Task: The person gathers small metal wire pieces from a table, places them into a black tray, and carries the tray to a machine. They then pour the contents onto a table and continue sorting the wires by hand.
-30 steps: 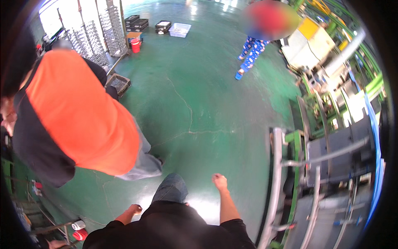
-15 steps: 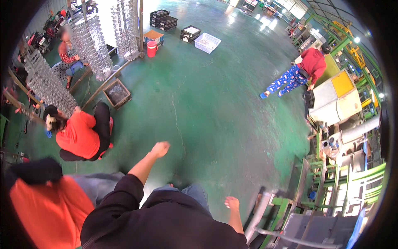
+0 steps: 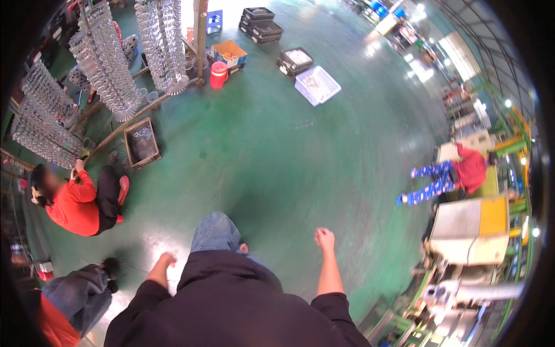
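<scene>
Left hand (image 3: pixel 167 259): low over the green floor (image 3: pixel 277 156), left of the wearer's jeans (image 3: pixel 214 232); blurred, cannot tell whether fingers are wide or narrow. Right hand (image 3: pixel 325 237): farther out over the floor, well apart from the jeans; fingers narrow, curled toward the palm. Jeans, nearest thing to both, lie between the hands, one knee forward.

Floor, left edge: hanging racks (image 3: pixel 107 63) of shiny strands. Worker in red (image 3: pixel 75 202) crouches below, hands raised at a rack's lower end. Brown crate (image 3: pixel 147 162) near the racks, dark inside. Far edge: red bucket (image 3: pixel 219 76) just beside an open carton (image 3: pixel 234 59); stacked black crates (image 3: pixel 266 39); pale basket (image 3: pixel 304 95) near a crate with whitish contents. Right edge: second worker (image 3: pixel 442 179), patterned blue trousers, beside a white-and-yellow cabinet (image 3: pixel 462 231). Near left corner: third worker's trousers (image 3: pixel 81 295).
</scene>
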A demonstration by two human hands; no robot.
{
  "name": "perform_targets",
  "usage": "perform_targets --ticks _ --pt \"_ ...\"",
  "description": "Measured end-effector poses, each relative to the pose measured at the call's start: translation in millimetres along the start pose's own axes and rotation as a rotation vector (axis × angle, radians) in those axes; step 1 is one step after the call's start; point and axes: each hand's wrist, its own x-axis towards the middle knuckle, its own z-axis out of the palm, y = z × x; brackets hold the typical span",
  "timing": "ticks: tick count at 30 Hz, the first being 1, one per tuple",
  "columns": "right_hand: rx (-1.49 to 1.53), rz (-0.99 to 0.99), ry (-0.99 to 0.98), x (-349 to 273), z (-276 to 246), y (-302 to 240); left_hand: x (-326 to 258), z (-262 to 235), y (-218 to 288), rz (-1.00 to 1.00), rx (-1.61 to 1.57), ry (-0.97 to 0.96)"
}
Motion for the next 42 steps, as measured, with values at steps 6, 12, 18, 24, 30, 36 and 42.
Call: perform_targets --ticks 6,12,18,24,30,36,42 --pt "0.027 -0.242 -0.205 273 72 -254 30 -12 -28 -0.386 -0.559 -0.025" --pt "-0.238 -0.181 -0.446 395 104 -334 102 -469 -62 -0.132 0.053 0.326" --pt "0.209 0.501 -0.250 516 45 -287 127 -1045 -10 0.123 -0.654 1.236" --pt "-0.059 0.698 -0.339 725 6 -354 223 -1298 -6 0.282 -0.971 1.296" --pt "-0.039 -0.110 -0.264 1044 16 -655 290 -1268 -42 -0.227 -0.825 0.637" --pt "-0.083 -0.496 -0.302 1294 103 -925 360 -1287 -116 -0.310 -1.075 0.295" --pt "-0.257 -0.196 -0.420 1420 269 -999 402 -1604 -221 -0.085 -0.781 0.812"
